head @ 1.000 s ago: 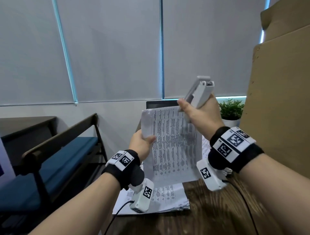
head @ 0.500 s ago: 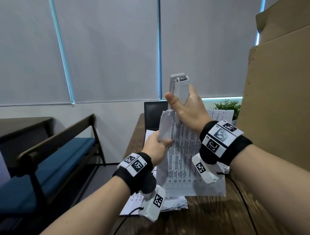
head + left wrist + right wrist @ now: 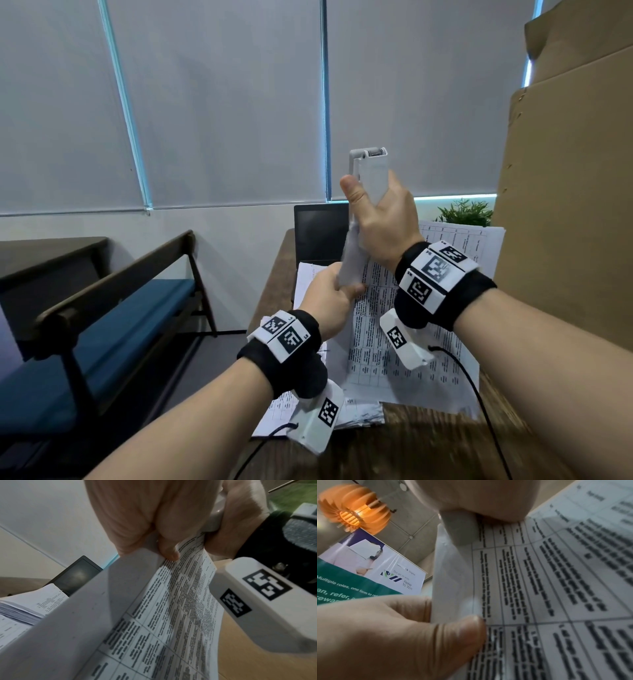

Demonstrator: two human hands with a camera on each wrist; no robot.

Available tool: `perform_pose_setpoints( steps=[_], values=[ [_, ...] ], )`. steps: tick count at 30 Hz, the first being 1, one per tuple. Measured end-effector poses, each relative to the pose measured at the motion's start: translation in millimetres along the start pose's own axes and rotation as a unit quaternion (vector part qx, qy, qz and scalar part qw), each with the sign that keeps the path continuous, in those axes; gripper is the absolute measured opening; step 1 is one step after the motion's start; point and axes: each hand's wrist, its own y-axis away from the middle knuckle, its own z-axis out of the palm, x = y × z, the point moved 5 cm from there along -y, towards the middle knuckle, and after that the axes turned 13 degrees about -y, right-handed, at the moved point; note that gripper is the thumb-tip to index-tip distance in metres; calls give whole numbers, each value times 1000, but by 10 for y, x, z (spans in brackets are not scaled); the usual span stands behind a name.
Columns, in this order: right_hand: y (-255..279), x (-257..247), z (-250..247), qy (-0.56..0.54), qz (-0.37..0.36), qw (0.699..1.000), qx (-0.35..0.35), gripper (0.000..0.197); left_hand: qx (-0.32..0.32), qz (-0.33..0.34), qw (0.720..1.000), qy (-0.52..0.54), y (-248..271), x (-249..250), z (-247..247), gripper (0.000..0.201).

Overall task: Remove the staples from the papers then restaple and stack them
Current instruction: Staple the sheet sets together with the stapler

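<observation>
My right hand [image 3: 383, 219] is wrapped around the white stapler [image 3: 371, 174] at the centre of the frame, thumb on its left side and fingers curled behind it. The stapler stands upright, hinge end at the top, with its lower end over the upper left corner of the printed sheets [image 3: 380, 329]; whether it has closed on the paper is hidden by the hand. My left hand [image 3: 329, 301], lower and left of centre, pinches the left edge of the same sheets, thumb on the printed face and fingers behind. The sheets are held raised above the worktop [image 3: 411, 445], printed tables facing me. Below them, at the lower centre of the frame, a stack of papers [image 3: 359, 413] lies flat on the worktop. Further back, at centre, a dark laptop screen [image 3: 318, 233] stands on the worktop. A small green plant [image 3: 462, 212] shows right of centre, beside a large cardboard box [image 3: 565, 205] along the right edge. A blue-cushioned bench [image 3: 113, 318] fills the lower left
</observation>
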Motion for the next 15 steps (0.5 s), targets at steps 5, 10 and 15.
perform_pose_setpoints(
  steps=[5, 10, 15],
  values=[
    [-13, 70, -46, -21, 12, 1000, 12, 53, -25, -7, 1000, 17, 11, 7, 19, 18],
    [-111, 185, -184, -72, 70, 995, -5, 61, -33, -69, 995, 62, -52, -130, 66, 15],
    [-100, 235, -546, -69, 89, 993, -22, 49, -22, -191, 973, 128, -167, -465, 284, 30]
  ],
)
